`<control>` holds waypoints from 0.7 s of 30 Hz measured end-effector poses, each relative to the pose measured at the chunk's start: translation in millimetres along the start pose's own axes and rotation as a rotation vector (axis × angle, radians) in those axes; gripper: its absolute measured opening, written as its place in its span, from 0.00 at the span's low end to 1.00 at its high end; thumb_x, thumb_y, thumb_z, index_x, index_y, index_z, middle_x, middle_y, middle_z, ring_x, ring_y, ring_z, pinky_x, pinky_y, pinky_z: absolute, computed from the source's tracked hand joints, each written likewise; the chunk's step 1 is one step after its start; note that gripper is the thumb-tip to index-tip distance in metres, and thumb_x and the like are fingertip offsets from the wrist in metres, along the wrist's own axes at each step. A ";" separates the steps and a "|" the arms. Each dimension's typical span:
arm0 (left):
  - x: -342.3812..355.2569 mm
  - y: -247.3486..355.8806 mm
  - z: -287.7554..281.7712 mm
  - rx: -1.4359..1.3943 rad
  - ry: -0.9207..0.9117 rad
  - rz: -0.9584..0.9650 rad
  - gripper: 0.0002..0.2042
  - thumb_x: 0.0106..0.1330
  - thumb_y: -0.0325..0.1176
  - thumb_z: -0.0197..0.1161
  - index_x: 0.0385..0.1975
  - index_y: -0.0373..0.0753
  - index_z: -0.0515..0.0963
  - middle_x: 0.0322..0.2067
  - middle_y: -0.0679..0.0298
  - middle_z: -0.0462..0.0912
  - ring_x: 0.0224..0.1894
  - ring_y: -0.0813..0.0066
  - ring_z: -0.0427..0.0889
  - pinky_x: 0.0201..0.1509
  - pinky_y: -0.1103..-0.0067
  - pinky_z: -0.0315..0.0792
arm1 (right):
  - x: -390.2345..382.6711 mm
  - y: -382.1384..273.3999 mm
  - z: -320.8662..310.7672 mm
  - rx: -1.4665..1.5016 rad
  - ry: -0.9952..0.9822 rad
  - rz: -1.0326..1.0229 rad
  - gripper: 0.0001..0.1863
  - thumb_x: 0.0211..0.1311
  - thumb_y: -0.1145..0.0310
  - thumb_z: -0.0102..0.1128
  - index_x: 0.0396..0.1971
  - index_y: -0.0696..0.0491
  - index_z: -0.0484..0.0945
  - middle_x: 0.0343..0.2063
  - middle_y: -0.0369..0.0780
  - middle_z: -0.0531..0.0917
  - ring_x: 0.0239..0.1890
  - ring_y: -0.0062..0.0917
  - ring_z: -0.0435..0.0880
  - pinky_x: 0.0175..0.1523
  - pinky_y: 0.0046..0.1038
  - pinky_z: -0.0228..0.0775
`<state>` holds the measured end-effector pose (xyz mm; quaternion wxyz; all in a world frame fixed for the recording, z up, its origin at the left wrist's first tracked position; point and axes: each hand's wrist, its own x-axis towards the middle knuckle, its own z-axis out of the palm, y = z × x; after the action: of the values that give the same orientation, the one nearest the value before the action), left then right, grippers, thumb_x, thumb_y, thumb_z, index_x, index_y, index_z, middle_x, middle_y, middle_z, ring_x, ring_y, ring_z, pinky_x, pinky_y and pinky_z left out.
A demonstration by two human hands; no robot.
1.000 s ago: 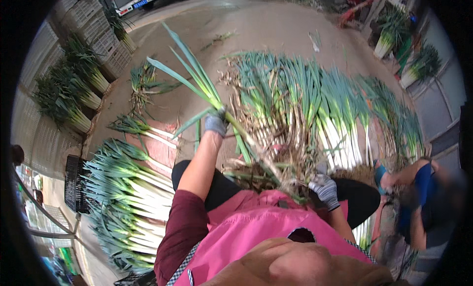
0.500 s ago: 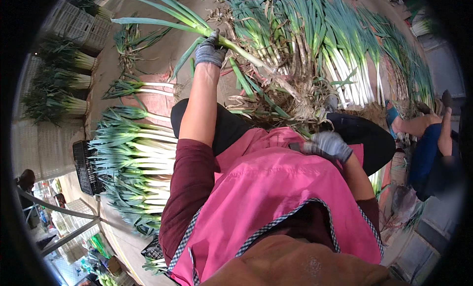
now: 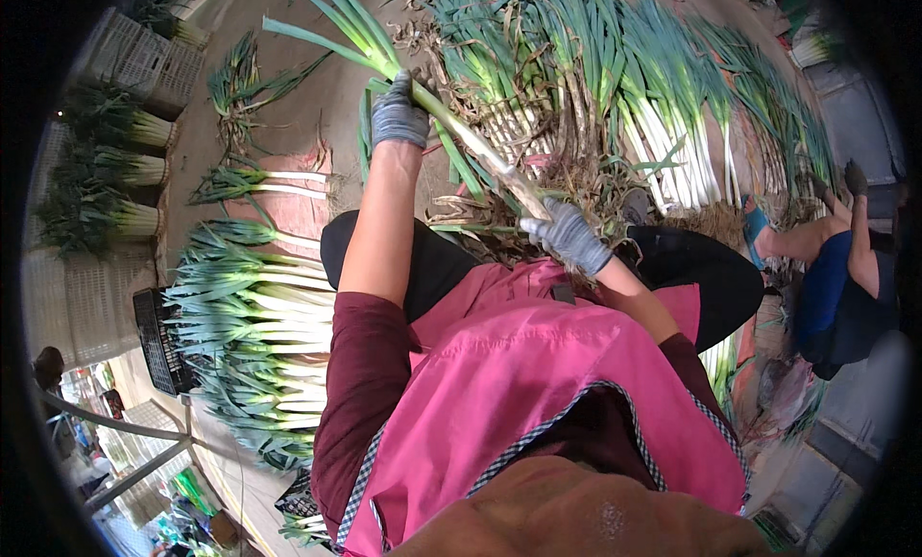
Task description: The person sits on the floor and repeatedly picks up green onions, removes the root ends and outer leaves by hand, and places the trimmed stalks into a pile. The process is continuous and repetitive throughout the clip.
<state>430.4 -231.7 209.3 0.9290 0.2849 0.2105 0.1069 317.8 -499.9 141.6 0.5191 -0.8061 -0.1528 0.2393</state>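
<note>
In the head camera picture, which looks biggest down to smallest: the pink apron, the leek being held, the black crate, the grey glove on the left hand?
1. pink apron, though nearest the camera
2. leek
3. black crate
4. left hand glove; crate sits farther off, so these two are unsure

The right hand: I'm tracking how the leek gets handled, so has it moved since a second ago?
Yes. The right hand has come up off the knee toward the untrimmed leek pile and now grips the root end of the leek.
</note>
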 end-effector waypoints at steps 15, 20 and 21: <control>-66.2 4.9 66.3 -0.328 -0.515 -0.180 0.16 0.58 0.49 0.49 0.30 0.40 0.65 0.20 0.68 0.67 0.20 0.77 0.67 0.25 0.79 0.68 | -13.2 -63.2 5.8 1.041 -0.587 0.059 0.21 0.50 0.56 0.56 0.33 0.60 0.70 0.11 0.34 0.69 0.09 0.14 0.62 0.13 0.16 0.56; -47.3 -53.6 -4.5 1.235 -0.999 0.730 0.10 0.55 0.34 0.52 0.30 0.33 0.73 0.27 0.58 0.78 0.28 0.66 0.77 0.33 0.77 0.71 | -13.3 -82.2 -18.0 0.945 -0.392 0.000 0.15 0.48 0.61 0.60 0.29 0.58 0.70 0.11 0.35 0.70 0.10 0.17 0.66 0.14 0.18 0.60; -33.2 -64.1 -24.0 1.376 -1.038 0.591 0.15 0.55 0.40 0.54 0.30 0.32 0.72 0.28 0.55 0.77 0.29 0.63 0.77 0.35 0.72 0.71 | -12.9 -87.5 -23.0 0.842 -0.322 0.036 0.14 0.48 0.63 0.59 0.28 0.57 0.70 0.12 0.34 0.71 0.10 0.15 0.67 0.14 0.16 0.60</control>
<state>395.1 -282.9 165.5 0.4666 0.8311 -0.2985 0.0495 319.7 -487.6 232.2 0.7671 -0.4800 -0.1068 0.4121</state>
